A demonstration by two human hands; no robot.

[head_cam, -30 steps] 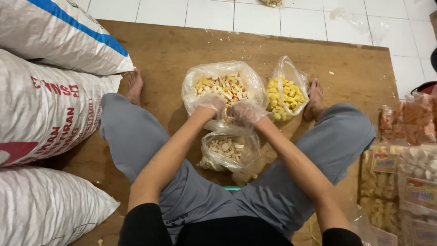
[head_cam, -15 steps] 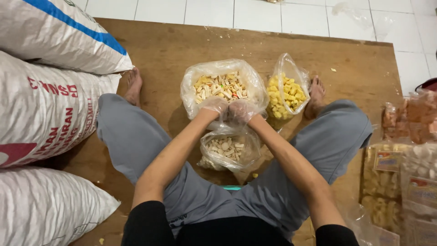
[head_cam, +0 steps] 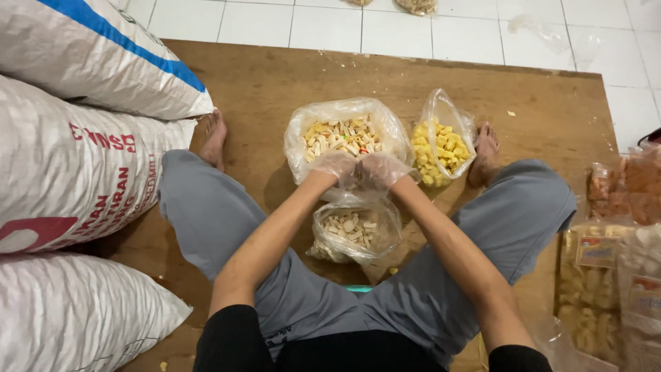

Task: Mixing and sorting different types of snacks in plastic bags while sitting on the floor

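I sit on a wooden board [head_cam: 275, 83] with my legs spread. Both hands wear thin clear plastic gloves. My left hand [head_cam: 335, 165] and my right hand [head_cam: 381, 170] are pressed together, gripping the gathered top of a small clear bag of pale crackers [head_cam: 352, 231] that hangs between my knees. Just beyond the hands stands a large open bag of pale crackers [head_cam: 341, 132]. To its right is an open bag of yellow crackers [head_cam: 444, 143].
Three big white woven sacks [head_cam: 76, 158] are stacked along the left. Sealed packets of snacks [head_cam: 609, 275] lie at the right. White floor tiles [head_cam: 385, 27] lie beyond the board, and crumbs dot the wood.
My hands have stayed together on the small bag's top, shifting only slightly. The bag looks a little more gathered at its neck.
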